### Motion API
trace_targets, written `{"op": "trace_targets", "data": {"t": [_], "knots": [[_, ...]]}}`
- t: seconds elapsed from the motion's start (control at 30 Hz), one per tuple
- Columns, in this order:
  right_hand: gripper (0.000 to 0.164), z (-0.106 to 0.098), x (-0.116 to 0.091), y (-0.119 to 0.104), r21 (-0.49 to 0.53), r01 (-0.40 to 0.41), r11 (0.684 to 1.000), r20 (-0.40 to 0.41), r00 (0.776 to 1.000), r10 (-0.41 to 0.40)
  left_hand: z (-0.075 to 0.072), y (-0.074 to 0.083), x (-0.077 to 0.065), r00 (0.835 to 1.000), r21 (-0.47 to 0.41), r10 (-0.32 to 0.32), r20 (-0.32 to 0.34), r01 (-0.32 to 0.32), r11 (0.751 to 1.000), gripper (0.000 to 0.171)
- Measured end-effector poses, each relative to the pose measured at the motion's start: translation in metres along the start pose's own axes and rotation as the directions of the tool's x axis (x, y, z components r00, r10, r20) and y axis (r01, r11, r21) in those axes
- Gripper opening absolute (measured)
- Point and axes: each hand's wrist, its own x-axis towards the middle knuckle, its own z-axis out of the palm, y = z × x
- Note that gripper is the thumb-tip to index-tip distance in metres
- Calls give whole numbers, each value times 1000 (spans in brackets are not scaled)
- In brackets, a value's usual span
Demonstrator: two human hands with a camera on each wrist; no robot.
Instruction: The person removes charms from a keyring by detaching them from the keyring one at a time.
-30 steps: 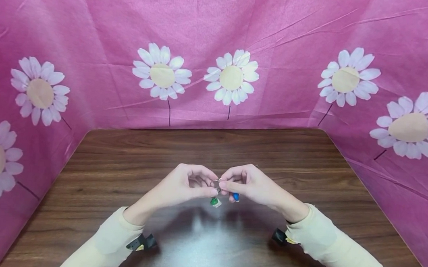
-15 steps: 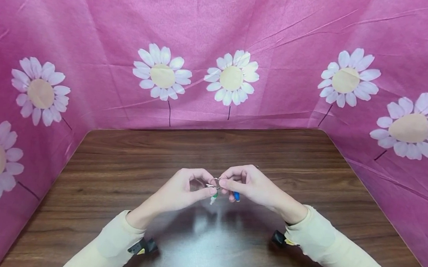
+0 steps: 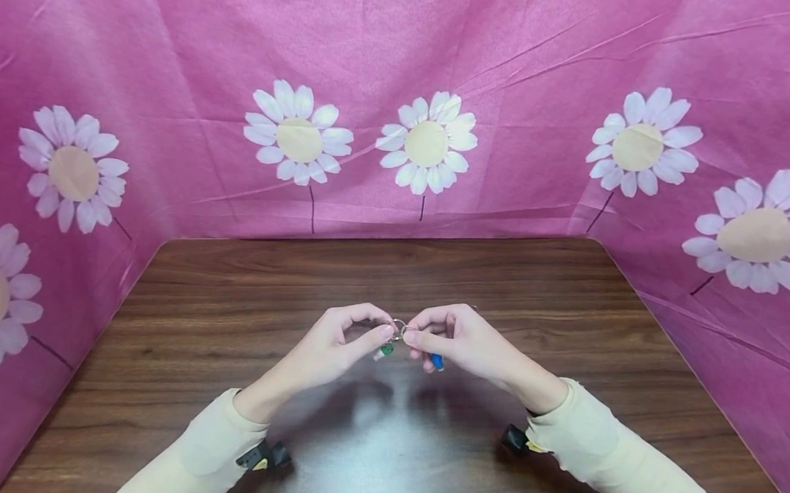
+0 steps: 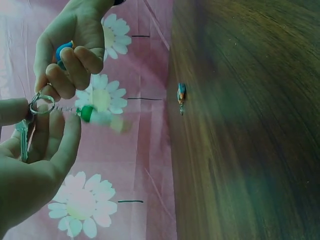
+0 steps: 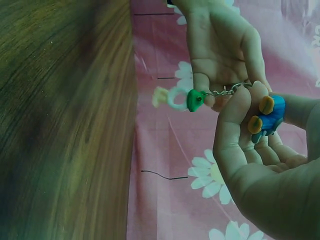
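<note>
Above the table, both hands meet at a metal key ring point(image 3: 399, 329). My left hand point(image 3: 336, 348) pinches its left side between thumb and fingers; a silver key point(image 4: 23, 140) lies by that thumb in the left wrist view. My right hand point(image 3: 467, 343) pinches the ring's other side with thumb and index finger. A blue figure charm with orange feet point(image 5: 270, 114) is tucked against the right hand's curled fingers. From the ring, a short chain carries a green and white charm point(image 5: 195, 100), its pale end blurred in the left wrist view.
A small blue and orange charm with a metal loop point(image 4: 181, 95) lies on the brown wooden table point(image 3: 232, 290). Pink cloth point(image 3: 365, 44) printed with white flowers walls the table at the back and both sides. Black wrist cameras point(image 3: 266, 456) sit below the sleeves.
The left hand has shifted its grip on the ring, dipping slightly and then rising. The green charm has swung left and up. The right hand has barely moved.
</note>
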Motion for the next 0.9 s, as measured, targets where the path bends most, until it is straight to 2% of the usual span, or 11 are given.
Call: {"op": "trace_targets", "data": {"t": [0.2, 0.3, 0.47, 0.67, 0.8, 0.9], "knots": [[21, -2, -1, -1, -27, 13, 1000, 38, 999, -12, -2, 0, -1, 999, -16, -20, 43, 21, 1000, 14], [20, -4, -2, -1, -38, 22, 999, 51, 998, -20, -4, 1, -2, 996, 30, -14, 87, 11, 999, 13], [13, -8, 2, 4, -91, 67, 994, 77, 995, -61, -6, 5, -2, 984, 103, -41, 172, 23, 994, 11], [10, -12, 4, 5, -221, 135, 966, 153, 983, -102, -8, 3, -3, 982, 217, -63, 181, 22, 976, 14], [11, -10, 2, 3, -257, 157, 954, 180, 977, -112, -8, 1, -3, 980, 179, -69, 187, 35, 983, 13], [11, -9, 1, 1, -253, 153, 955, 150, 982, -118, -7, -1, -3, 982, 113, -63, 179, 43, 993, 12]]}}
